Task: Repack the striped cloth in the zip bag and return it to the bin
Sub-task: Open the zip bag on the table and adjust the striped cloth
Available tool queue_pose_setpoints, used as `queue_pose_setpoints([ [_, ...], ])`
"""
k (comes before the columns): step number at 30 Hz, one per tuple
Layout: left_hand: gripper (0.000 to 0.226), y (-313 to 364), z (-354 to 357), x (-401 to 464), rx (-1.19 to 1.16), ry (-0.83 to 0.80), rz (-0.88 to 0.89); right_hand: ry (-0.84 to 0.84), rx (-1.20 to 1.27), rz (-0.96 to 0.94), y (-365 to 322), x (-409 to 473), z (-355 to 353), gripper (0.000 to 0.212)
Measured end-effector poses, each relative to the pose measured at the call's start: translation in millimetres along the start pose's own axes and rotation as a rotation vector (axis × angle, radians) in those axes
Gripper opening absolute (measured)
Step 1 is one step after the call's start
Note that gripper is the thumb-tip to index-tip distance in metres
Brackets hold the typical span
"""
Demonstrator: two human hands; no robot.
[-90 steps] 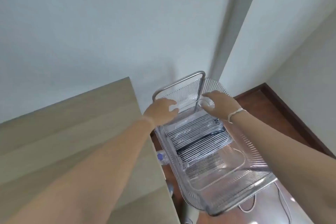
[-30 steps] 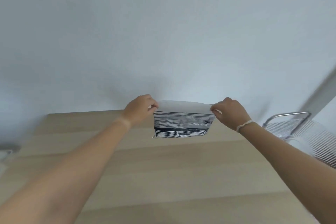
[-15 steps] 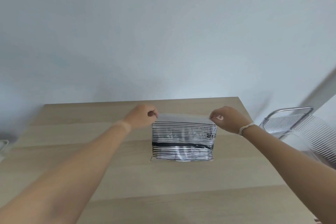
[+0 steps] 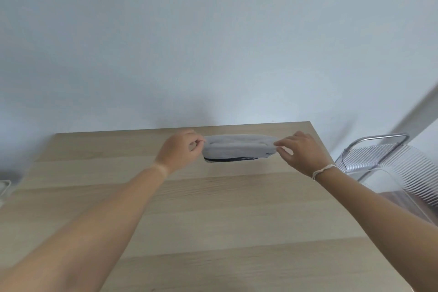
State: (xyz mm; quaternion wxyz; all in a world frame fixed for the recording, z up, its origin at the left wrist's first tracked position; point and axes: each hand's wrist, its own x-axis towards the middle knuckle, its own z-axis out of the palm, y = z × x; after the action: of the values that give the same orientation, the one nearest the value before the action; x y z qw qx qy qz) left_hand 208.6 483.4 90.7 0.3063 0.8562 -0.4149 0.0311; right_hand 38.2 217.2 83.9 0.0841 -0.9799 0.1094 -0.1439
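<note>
The zip bag (image 4: 239,149) is held just above the far part of the wooden table (image 4: 213,220), tipped nearly flat so I see mostly its pale top edge. Only a thin dark sliver of the striped cloth (image 4: 227,159) shows along its lower edge. My left hand (image 4: 180,152) pinches the bag's left top corner. My right hand (image 4: 301,152), with a white band on the wrist, pinches the right top corner. The clear ribbed bin (image 4: 403,168) stands off the table's right side.
A plain pale wall rises right behind the table's far edge. The bin has a metal handle (image 4: 379,140) at its far end. A white object (image 4: 3,187) shows partly at the left edge. The table's right edge runs close to the bin.
The bag came out of the bin and over to the table. In the last half second it tipped from hanging upright with stripes facing me to nearly flat.
</note>
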Motion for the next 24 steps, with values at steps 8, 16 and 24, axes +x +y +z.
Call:
queue_pose_setpoints([
  [8, 0.02, 7.5, 17.5, -10.0, -0.11, 0.028, -0.113, 0.176, 0.228, 0.047, -2.2, -32.7, 13.0, 0.008],
  [16, 0.017, 14.1, 39.3, 3.3, -0.143, -0.128, -0.14, -0.082, 0.315, 0.217, -10.7, -17.8, 36.5, 0.013],
  [24, 0.032, 3.9, 74.7, 11.6, -0.05, -0.422, -0.147, -0.318, 0.275, 0.166, -30.3, 2.4, 68.7, 0.033],
])
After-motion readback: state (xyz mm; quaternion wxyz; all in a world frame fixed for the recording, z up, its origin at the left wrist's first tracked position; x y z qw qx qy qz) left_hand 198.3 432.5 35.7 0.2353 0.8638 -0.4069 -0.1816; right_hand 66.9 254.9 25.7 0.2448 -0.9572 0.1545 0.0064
